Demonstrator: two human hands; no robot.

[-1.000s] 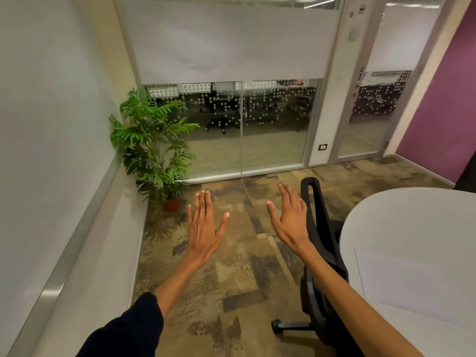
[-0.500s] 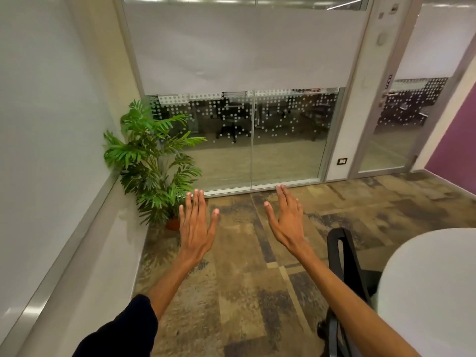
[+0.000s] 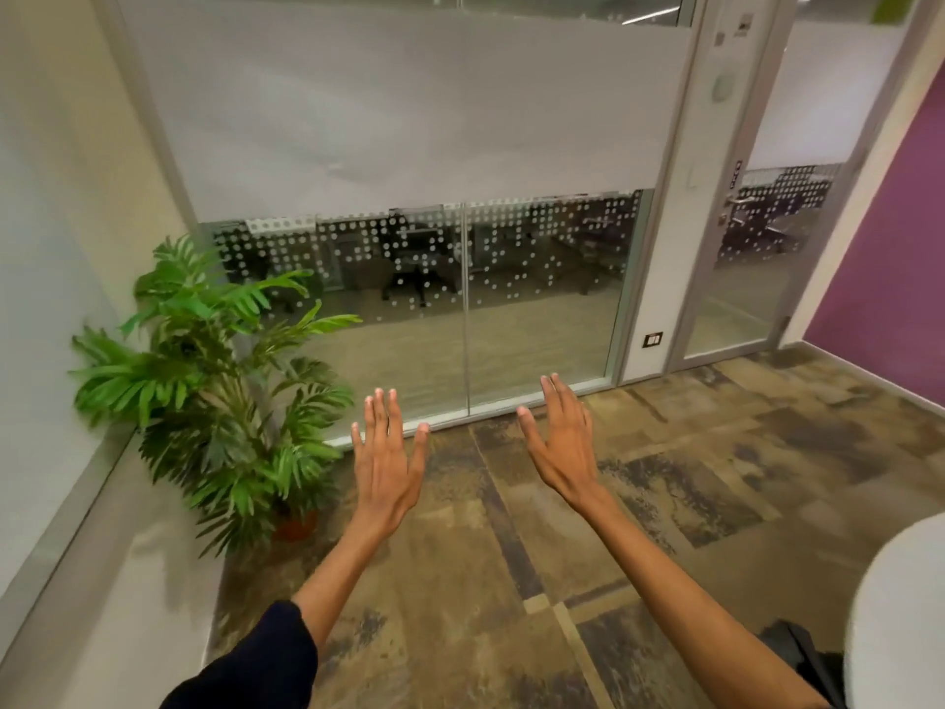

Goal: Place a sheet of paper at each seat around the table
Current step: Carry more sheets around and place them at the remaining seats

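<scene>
My left hand (image 3: 386,460) and my right hand (image 3: 562,445) are stretched out in front of me over the carpet, palms down, fingers spread, holding nothing. Only a curved slice of the white table (image 3: 900,621) shows at the lower right edge. The top of a black office chair (image 3: 800,652) peeks out beside it. No sheet of paper is in view.
A potted green plant (image 3: 220,396) stands in the left corner by a white wall ledge (image 3: 102,580). A glass partition (image 3: 460,299) with dotted frosting closes the far side, with a glass door (image 3: 757,268) to its right and a purple wall (image 3: 890,268) beyond. Patterned carpet (image 3: 716,478) covers the floor.
The view has swung up and to the left. The table, its paper and the chair have slid down to the lower right, mostly out of frame. Both hands stay open and spread.
</scene>
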